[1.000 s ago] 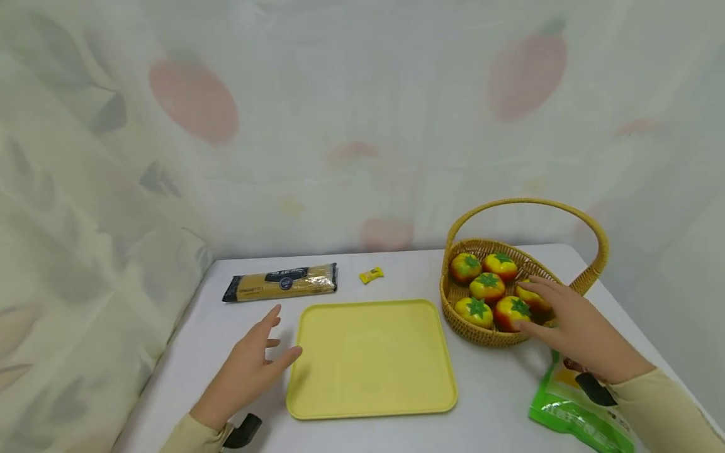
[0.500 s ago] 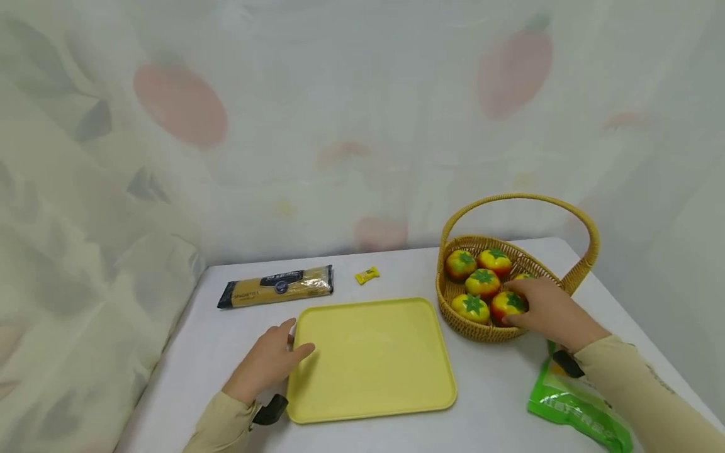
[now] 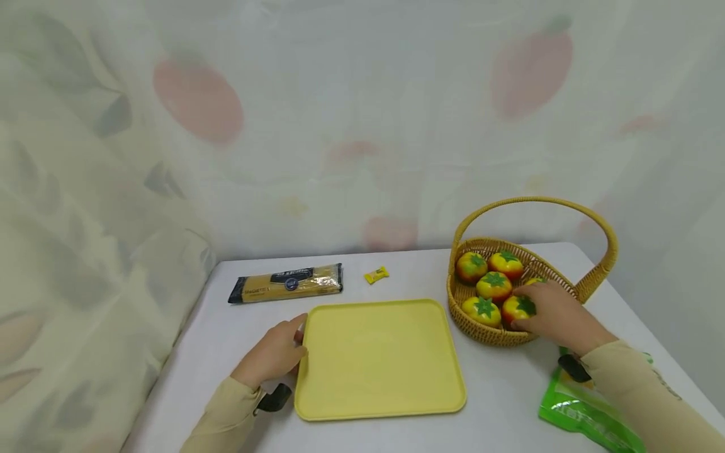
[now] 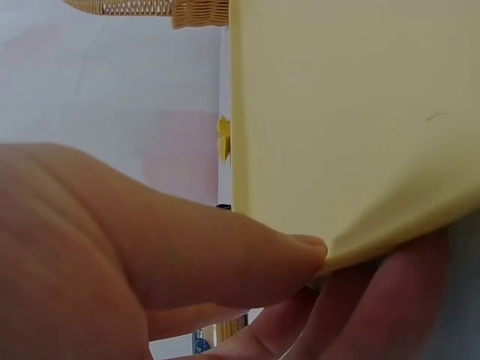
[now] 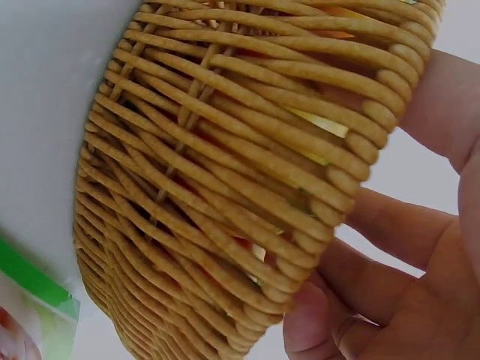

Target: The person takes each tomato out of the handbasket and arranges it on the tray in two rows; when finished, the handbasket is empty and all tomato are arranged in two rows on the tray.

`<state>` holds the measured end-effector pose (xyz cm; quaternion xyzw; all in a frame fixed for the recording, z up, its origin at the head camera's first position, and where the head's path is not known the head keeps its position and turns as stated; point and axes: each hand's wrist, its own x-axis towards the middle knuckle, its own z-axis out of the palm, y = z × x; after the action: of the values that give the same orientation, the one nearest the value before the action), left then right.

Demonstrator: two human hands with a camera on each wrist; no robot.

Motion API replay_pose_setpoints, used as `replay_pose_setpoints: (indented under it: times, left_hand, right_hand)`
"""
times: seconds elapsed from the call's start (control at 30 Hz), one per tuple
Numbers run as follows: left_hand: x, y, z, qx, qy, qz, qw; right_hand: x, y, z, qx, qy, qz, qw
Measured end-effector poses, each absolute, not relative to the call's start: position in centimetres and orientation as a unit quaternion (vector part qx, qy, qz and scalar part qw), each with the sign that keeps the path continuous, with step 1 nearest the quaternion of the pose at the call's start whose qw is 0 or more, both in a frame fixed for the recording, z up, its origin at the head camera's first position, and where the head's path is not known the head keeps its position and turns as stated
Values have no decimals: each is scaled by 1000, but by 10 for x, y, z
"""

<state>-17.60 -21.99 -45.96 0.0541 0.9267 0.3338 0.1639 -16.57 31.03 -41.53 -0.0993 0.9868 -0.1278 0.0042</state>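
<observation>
The head camera looks forward and down on the table (image 3: 498, 396); both wrist views (close up) share the basket (image 3: 487, 336).

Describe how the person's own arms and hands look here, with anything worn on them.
Both arms wear long, plain beige sleeves, the left sleeve and right sleeve alike. The left grip and right grip are bare hands, without gloves. A small black device sits at each wrist: left device, right device.

The tray (image 3: 379, 360) is yellow, the basket (image 3: 488, 336) tan.
</observation>
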Motion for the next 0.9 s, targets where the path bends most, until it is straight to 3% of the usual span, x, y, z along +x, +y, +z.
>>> replay_pose_setpoints:
  times: [0.4, 0.7, 0.9]
  left_hand:
    - [-189, -234, -469, 46, 874, 426, 228]
    - [-186, -234, -464, 27, 861, 449, 236]
    - [-184, -233, -466, 27, 865, 445, 228]
  right_hand:
    - [-157, 304, -385, -92, 984, -150, -19]
    - [-158, 239, -365, -114, 970, -211, -28]
    - [-166, 190, -375, -158, 946, -277, -55]
